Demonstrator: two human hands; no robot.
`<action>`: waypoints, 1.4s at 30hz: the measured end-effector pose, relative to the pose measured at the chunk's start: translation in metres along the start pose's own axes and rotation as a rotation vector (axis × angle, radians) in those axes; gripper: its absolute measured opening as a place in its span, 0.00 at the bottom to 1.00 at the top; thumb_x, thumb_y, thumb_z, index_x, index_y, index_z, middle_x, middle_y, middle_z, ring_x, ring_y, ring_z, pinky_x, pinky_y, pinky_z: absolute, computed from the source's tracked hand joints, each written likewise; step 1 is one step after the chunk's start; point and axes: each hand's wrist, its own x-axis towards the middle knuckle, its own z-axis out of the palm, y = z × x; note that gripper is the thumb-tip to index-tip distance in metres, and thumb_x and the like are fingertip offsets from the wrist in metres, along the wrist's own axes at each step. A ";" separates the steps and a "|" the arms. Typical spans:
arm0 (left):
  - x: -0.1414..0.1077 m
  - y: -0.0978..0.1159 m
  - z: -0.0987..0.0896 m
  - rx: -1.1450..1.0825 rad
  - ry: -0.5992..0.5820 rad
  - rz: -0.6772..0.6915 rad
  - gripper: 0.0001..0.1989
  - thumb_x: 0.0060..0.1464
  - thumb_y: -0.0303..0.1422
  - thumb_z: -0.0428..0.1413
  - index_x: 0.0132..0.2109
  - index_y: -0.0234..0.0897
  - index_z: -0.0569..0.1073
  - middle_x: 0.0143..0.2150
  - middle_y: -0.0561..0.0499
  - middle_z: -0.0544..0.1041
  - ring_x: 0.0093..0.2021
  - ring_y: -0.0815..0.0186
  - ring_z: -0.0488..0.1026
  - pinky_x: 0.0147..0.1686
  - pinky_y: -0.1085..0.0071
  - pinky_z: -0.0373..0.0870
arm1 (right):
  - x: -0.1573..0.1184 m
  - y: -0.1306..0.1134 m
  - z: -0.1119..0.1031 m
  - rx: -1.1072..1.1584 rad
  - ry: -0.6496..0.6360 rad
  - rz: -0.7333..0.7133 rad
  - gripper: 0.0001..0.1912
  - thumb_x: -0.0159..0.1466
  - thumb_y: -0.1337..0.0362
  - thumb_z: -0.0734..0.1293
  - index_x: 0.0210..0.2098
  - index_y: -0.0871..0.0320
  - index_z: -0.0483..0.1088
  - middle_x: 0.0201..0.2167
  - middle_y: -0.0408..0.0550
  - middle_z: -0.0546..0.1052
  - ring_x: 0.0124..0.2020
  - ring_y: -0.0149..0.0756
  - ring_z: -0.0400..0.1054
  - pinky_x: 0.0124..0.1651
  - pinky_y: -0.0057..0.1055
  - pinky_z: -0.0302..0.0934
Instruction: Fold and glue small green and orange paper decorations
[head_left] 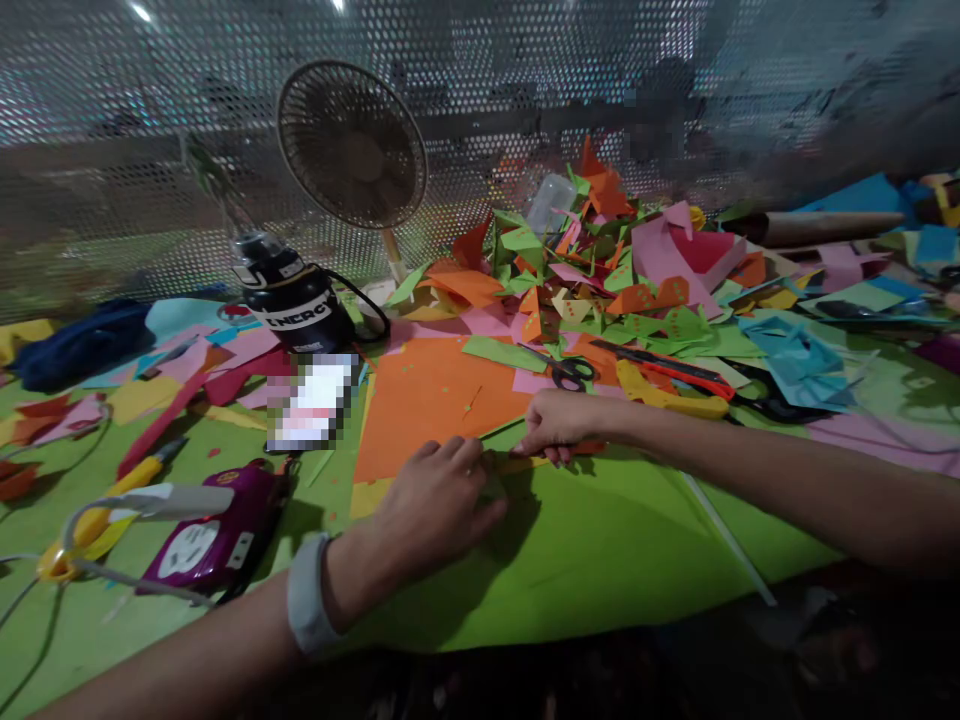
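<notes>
My left hand [442, 500], with a grey band [308, 595] on its wrist, rests over the near side of an orange paper sheet [420, 390], its fingers curled down. Opposite it, my right hand [559, 422] is closed, thumb and index finger pinched together. Between the two hands shows the thin edge of a piece of green paper [502, 430]; both hands appear to grip it, though the fingers mostly hide it. Under the orange sheet, yellow paper [367, 497] sticks out. Black scissors [571, 373] lie just beyond my right hand.
A red-and-black cutter [667, 368] and a yellow-handled tool [667, 395] lie beyond my right forearm. Paper scraps [547, 275] pile up behind. At left are a phone [313, 402], a black bottle [296, 300] and a purple device [217, 530]. A fan [352, 145] stands behind.
</notes>
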 end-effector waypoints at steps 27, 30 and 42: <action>0.035 -0.022 0.004 -1.097 -0.518 -0.596 0.25 0.54 0.44 0.55 0.14 0.35 0.67 0.11 0.54 0.67 0.12 0.74 0.60 0.16 0.75 0.52 | -0.001 0.000 -0.002 -0.020 -0.001 -0.029 0.22 0.50 0.53 0.76 0.17 0.60 0.64 0.13 0.39 0.71 0.14 0.23 0.64 0.21 0.22 0.58; 0.031 -0.023 0.003 -1.081 -0.517 -0.606 0.24 0.56 0.42 0.53 0.15 0.36 0.67 0.11 0.54 0.67 0.11 0.74 0.58 0.16 0.74 0.51 | -0.002 0.000 -0.001 -0.029 0.006 -0.032 0.22 0.51 0.53 0.75 0.17 0.61 0.64 0.13 0.39 0.71 0.14 0.23 0.63 0.21 0.22 0.59; -0.023 -0.016 0.019 -0.266 0.213 -0.152 0.25 0.63 0.43 0.44 0.61 0.33 0.64 0.62 0.38 0.68 0.62 0.55 0.64 0.58 0.56 0.62 | -0.002 -0.002 0.001 -0.028 0.038 -0.012 0.18 0.58 0.62 0.71 0.17 0.61 0.64 0.10 0.37 0.68 0.12 0.22 0.61 0.19 0.21 0.57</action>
